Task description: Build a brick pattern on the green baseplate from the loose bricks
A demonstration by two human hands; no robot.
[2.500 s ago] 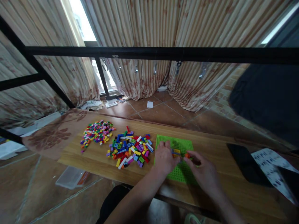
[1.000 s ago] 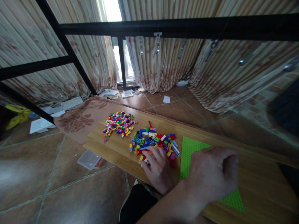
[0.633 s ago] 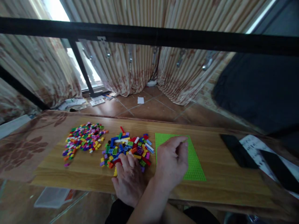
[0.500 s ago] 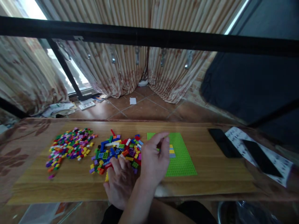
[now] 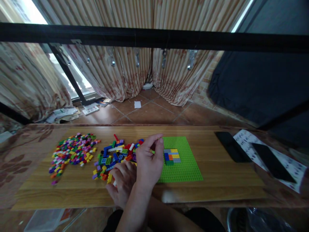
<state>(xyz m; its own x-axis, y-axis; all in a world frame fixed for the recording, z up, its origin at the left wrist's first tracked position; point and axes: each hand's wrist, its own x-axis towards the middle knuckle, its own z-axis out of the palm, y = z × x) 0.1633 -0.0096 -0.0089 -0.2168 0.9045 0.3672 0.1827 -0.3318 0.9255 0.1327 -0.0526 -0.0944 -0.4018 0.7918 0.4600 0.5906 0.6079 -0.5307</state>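
My arms cross, the left forearm lying over the right. My left hand (image 5: 150, 159) hovers at the left edge of a green baseplate (image 5: 187, 169), thumb and forefinger pinched together; what is between the tips is too small to make out. On the plate sits a small block of yellow, grey, blue, orange and green bricks (image 5: 172, 156). My right hand (image 5: 123, 182) rests palm down at the near edge of a pile of mixed toy bricks (image 5: 113, 157), thumb apart from the bent fingers. Beside its thumb lie a yellow brick (image 5: 109, 178) and a white piece. The fingers' undersides are hidden.
A second pile of smaller bricks (image 5: 72, 149) spreads over the left of the wooden board (image 5: 217, 183). At the right lie two dark phones (image 5: 233, 146) and a printed sheet (image 5: 243, 138). A black bar (image 5: 149, 37) with hooks crosses beyond the board.
My left hand has moved left, off the middle of the baseplate, uncovering the bricks on it. My right hand has shifted slightly left and nearer at the pile's edge.
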